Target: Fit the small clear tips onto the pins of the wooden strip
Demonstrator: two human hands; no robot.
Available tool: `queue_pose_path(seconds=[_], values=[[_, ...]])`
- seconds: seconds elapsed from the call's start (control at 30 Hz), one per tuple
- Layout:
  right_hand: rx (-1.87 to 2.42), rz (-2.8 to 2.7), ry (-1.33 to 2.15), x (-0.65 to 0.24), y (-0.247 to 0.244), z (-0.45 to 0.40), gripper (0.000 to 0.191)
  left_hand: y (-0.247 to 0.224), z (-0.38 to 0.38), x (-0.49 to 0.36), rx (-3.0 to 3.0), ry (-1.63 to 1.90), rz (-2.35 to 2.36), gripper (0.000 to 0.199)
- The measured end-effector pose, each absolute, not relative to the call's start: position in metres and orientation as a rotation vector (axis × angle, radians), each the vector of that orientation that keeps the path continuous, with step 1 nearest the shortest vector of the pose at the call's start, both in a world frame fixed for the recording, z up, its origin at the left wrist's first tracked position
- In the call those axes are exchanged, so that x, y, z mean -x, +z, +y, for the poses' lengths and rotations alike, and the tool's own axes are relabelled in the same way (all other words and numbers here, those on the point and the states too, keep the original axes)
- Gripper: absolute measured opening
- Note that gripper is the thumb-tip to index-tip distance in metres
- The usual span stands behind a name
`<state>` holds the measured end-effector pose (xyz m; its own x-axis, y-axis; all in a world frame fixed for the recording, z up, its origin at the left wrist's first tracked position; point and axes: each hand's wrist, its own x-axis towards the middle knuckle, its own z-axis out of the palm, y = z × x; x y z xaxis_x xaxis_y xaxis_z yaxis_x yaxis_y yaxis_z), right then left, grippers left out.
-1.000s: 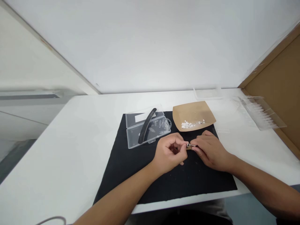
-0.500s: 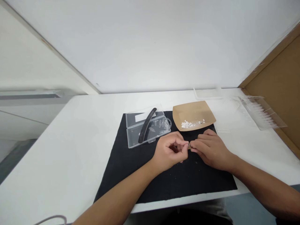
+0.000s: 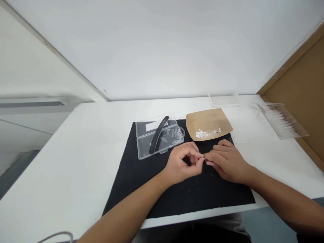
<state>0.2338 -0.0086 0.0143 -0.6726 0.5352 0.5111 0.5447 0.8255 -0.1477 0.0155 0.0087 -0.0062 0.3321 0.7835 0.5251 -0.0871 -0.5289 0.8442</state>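
Observation:
Over the black mat [image 3: 199, 199], my left hand [image 3: 183, 163] is closed in a pinch, thumb against forefinger. What sits between those fingertips is too small to make out. My right hand [image 3: 227, 162] is wrapped round a small metal clipper-like tool [image 3: 206, 159], mostly hidden by the fingers. Its shiny end meets the left fingertips. Just beyond the hands stands a brown paper tray [image 3: 210, 118] with small white pieces [image 3: 201, 134] in it. To the left, an open clear plastic case [image 3: 141, 148] holds several clear nail tips [image 3: 174, 132], and a black curved nail file [image 3: 158, 136] lies across it.
Farther right on the white table [image 3: 76, 162] lies a clear packet of pale nail tips [image 3: 280, 121], near a brown board [image 3: 301, 91]. A small strip of white pieces [image 3: 241, 140] lies beside the mat. At the back is a clear plastic tray [image 3: 224, 100].
The left fingertips and the metal tool's end have shifted very slightly against each other. Both hands keep their grip, and the other things stay in place.

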Motion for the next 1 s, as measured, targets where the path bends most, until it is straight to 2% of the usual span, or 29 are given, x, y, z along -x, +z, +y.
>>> queue_pose_path(seconds=[0.1,0.3,0.43,0.8,1.0], values=[[0.769,-2.464,0.000,-0.2342,0.0143,-0.0090,0.017,-0.0056,0.0065,-0.0143,-1.633,1.176,0.618,0.010],[0.783,-2.475,0.009,-0.2349,0.0145,-0.0090,0.017,-0.0062,0.0049,-0.0135,-1.317,0.922,0.597,0.033],[0.782,-2.467,-0.008,-0.2350,0.0153,-0.0084,0.016,-0.0082,0.0065,-0.0126,-1.282,0.874,0.593,0.038],[0.807,-2.474,-0.028,-0.2355,0.0138,-0.0074,0.013,-0.0082,0.0051,-0.0180,-1.408,1.009,0.748,0.023],[0.818,-2.449,-0.035,-0.2345,0.0122,-0.0076,0.014,-0.0083,0.0040,-0.0167,-1.429,1.017,0.770,0.023]])
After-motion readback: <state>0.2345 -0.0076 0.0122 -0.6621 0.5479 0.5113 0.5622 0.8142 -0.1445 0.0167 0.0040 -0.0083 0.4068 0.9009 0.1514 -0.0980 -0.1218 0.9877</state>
